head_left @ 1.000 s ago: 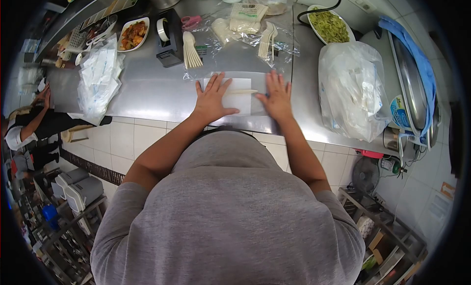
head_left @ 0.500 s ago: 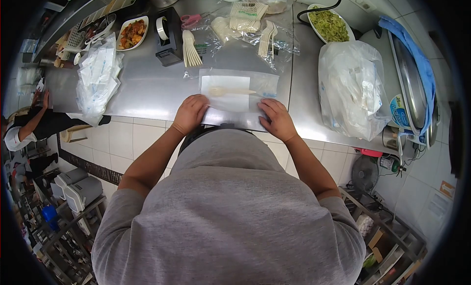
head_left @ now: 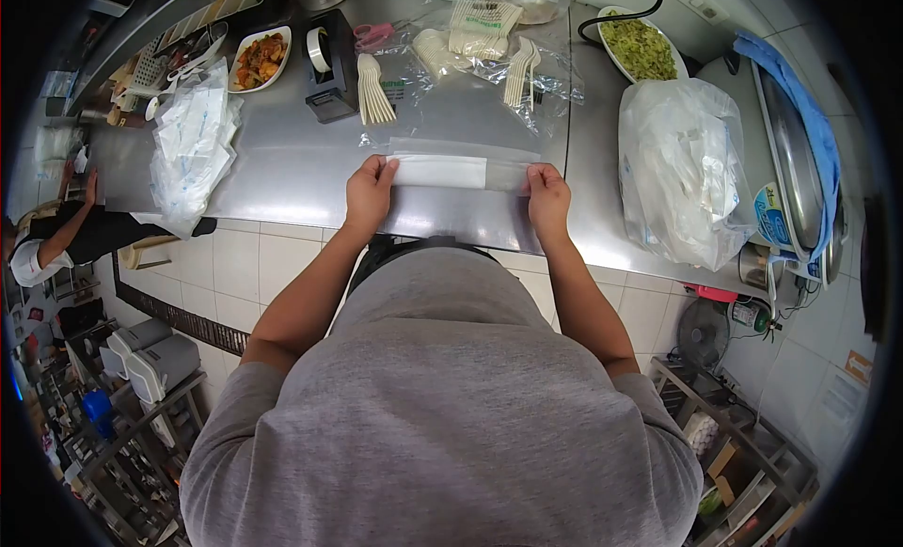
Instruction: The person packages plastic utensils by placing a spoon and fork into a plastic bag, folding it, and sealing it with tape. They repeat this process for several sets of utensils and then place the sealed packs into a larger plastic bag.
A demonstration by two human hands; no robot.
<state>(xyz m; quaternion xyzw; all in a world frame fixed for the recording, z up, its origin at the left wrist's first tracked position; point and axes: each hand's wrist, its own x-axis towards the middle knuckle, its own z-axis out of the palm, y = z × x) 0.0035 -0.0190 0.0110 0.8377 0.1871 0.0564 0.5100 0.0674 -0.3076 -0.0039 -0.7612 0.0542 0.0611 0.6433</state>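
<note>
A white paper napkin (head_left: 437, 172) and a clear plastic sleeve (head_left: 508, 176) lie folded into a narrow strip near the counter's front edge. My left hand (head_left: 369, 194) pinches the strip's left end between thumb and fingers. At the opposite end, my right hand (head_left: 549, 199) grips the plastic in the same way. The pale fork that lay on the napkin is hidden from sight. Beyond the strip, a fanned bundle of pale disposable cutlery (head_left: 374, 91) rests on the steel counter (head_left: 292, 175).
A tape dispenser (head_left: 331, 72), pink scissors (head_left: 373, 35) and more bagged cutlery (head_left: 522, 72) sit behind. Plastic packets (head_left: 193, 138) lie left, a bulky plastic bag (head_left: 682, 171) right. Two food dishes, of stew (head_left: 261, 61) and shredded greens (head_left: 642, 48), stand farther back. Another person (head_left: 56, 246) is far left.
Both hands have moved forward and closed on the ends of the sleeve. The napkin and plastic have gone from flat to a folded strip, and the fork has disappeared from view.
</note>
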